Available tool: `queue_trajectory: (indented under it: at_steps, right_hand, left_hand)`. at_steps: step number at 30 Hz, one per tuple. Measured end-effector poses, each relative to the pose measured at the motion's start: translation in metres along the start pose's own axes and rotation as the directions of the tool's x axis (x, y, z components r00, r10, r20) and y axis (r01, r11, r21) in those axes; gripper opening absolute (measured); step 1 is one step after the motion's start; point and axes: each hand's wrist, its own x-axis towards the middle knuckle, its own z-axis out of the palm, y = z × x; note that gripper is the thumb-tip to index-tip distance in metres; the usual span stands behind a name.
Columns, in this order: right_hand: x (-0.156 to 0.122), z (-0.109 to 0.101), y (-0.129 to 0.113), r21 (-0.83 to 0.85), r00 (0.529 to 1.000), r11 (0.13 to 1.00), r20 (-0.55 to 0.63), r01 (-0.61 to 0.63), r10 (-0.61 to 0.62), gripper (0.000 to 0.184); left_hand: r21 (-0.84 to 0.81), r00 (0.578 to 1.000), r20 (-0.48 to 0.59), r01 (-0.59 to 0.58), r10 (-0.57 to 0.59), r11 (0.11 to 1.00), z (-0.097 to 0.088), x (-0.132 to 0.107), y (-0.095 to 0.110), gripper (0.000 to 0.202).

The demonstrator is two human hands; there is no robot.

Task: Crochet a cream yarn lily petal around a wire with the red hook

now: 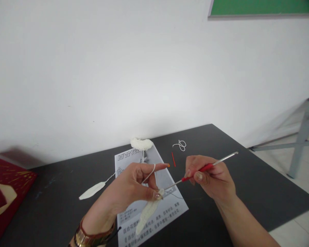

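W/ L hand (130, 187) fingers (149, 196), pinches crochet pc (147, 215) above printed sheet (167, 211), yarn (154, 167) over index. Grips red-handled hook (207, 167) in R hand (215, 180), tip at pc's far end.

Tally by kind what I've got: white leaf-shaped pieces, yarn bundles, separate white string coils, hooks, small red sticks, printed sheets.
White leaf-shaped pieces: 2 (held piece in left hand; loose piece)
Yarn bundle: 1
String coil: 1
Hook: 1, in right hand
Small red stick: 1
Printed sheet: 1
Total: 7
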Motion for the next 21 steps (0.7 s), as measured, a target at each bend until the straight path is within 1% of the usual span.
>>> queue_trajectory:
  at_steps: [3,5,7,9,12,13,15,16,18,21]
  right_hand:
    - [0.002,0.002,0.003,0.139,0.992,0.984,-0.048,-0.11,0.118,0.009]
    - [0.005,0.004,0.006,0.228,0.973,0.953,-0.072,-0.2,0.221,0.012]
    - [0.008,0.006,0.009,0.293,0.943,0.915,-0.1,-0.277,0.318,0.015]
    - [0.01,0.007,0.014,0.349,0.904,0.871,-0.123,-0.346,0.409,0.017]
    - [0.013,0.008,0.02,0.421,0.841,0.8,-0.14,-0.428,0.523,0.017]
    - [0.013,0.009,0.021,0.437,0.825,0.784,-0.147,-0.44,0.545,0.016]
    - [0.014,0.009,0.022,0.452,0.817,0.778,-0.161,-0.437,0.553,0.014]
    - [0.014,0.01,0.022,0.451,0.824,0.785,-0.168,-0.425,0.542,0.013]
    - [0.014,0.011,0.021,0.439,0.843,0.809,-0.181,-0.391,0.506,0.012]
    - [0.014,0.013,0.019,0.422,0.863,0.833,-0.19,-0.358,0.468,0.012]
  left_hand:
    - [-0.005,1.0,0.009,0.003,-0.003,1.0,-0.001,0.0,0.001,0.044]
    - [-0.007,1.0,0.017,0.0,0.0,1.0,-0.001,0.0,0.001,0.034]
    - [0.007,1.0,0.007,-0.024,0.024,1.0,-0.002,0.0,0.001,0.02]
    - [0.055,0.997,-0.046,-0.057,0.06,0.997,-0.002,0.0,0.003,0.012]
    - [0.153,0.974,-0.183,-0.106,0.134,0.983,0.001,0.001,0.006,0.013]
    - [0.176,0.962,-0.221,-0.12,0.158,0.977,0.002,0.001,0.006,0.015]
    - [0.202,0.94,-0.273,-0.15,0.203,0.968,0.005,0.0,0.006,0.017]
    - [0.206,0.932,-0.291,-0.16,0.217,0.965,0.006,0.0,0.005,0.015]
    - [0.21,0.925,-0.308,-0.161,0.222,0.964,0.007,-0.001,0.003,0.005]
    - [0.22,0.938,-0.279,-0.145,0.205,0.965,0.007,-0.002,-0.001,0.041]
